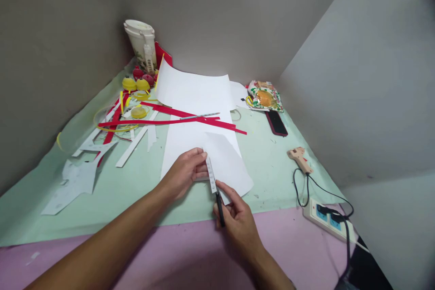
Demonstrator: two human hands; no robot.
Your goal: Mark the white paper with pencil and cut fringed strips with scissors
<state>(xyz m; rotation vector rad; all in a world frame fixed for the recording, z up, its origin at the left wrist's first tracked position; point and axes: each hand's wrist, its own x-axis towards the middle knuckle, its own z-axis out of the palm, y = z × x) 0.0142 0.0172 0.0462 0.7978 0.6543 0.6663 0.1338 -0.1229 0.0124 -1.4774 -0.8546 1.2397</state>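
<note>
Held close to the front of the table is a piece of white paper (233, 163), pinched between the thumb and fingers of my left hand (185, 170). A narrow white strip (211, 176) with small grey marks runs along its left edge. My right hand (239, 222) is closed around a pair of scissors (219, 208) with a black handle. The scissors point away from me at the lower end of the strip; their blades are mostly hidden by the paper. Beneath lies a large white sheet (171, 154), its far end curled up.
Red strips (163, 122) and a pencil (200, 116) lie across the large sheet. Paper scraps (74, 181), yellow pieces (138, 112) and a white bucket (139, 41) are at left. To the right are a phone (277, 123), glue gun (299, 159) and power strip (328, 219) with cords.
</note>
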